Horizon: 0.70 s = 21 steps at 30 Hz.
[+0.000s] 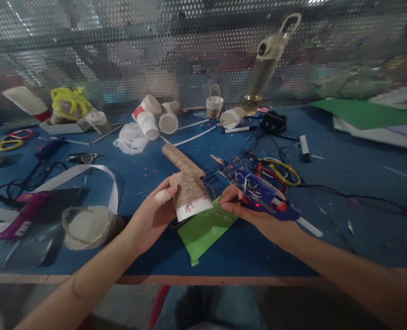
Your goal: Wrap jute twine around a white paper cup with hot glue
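My left hand (pixel 155 215), a bandage on one finger, is closed around a paper cup (pixel 191 195) wrapped in brown twine. The cup is tilted, its white printed rim turned towards me. My right hand (pixel 251 213) is closed at a blue glue gun (pixel 254 183), whose nozzle points up and left and whose red light is lit. The gun's handle is hidden. Thumb and fingertip of that hand meet beside the cup rim, near a thin loose strand of twine (pixel 210 189). Behind the cup lies a twine-wrapped roll (pixel 182 160). Green paper (pixel 206 233) lies under both hands.
At left are a purple glue gun (pixel 27 213), a phone (pixel 48 233), white ribbon (pixel 86 172) and a twine-trimmed cup (pixel 89 227). White cups (pixel 148 123), a small basket (pixel 214 105) and a bottle (pixel 261 73) stand behind. Scissors (pixel 282 170) and cables lie at right.
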Tool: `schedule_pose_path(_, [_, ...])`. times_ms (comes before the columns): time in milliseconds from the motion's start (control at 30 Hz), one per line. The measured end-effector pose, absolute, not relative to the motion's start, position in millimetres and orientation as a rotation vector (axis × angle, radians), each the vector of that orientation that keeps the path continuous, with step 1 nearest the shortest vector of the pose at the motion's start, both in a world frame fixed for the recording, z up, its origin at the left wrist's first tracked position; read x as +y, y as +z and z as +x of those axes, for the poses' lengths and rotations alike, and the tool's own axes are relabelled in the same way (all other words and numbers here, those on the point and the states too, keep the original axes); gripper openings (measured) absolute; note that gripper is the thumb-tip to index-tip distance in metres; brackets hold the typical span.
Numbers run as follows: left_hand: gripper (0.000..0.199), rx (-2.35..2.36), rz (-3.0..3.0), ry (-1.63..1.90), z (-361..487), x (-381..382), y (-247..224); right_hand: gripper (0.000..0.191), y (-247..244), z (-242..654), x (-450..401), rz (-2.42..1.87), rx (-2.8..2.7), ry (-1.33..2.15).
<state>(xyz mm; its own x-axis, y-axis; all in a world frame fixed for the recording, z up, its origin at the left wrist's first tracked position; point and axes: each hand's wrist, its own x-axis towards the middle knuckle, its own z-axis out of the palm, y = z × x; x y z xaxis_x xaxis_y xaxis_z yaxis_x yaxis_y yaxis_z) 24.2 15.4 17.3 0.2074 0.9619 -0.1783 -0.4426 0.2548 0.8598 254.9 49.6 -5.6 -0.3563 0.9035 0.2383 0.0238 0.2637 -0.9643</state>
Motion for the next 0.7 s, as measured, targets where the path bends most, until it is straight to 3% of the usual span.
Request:
schedule_pose_path(267, [0.039, 0.930, 0.740, 1.074, 21.9, 13.7, 15.0, 0.030, 0.2, 250.2, 43.4, -0.836, -1.613, 1.226])
schedule_pose_path(500, [0.038, 0.940, 0.746, 1.080, 21.0, 13.1, 16.0, 0.022, -9.6, 247.7, 39.0, -0.691, -1.402, 1.525])
schedule_pose_path(700, [0.042, 0.934, 0.739, 1.106, 22.0, 14.4, 18.6, 0.020, -12.0, 248.6, 40.4, -0.709, -1.385, 1.539])
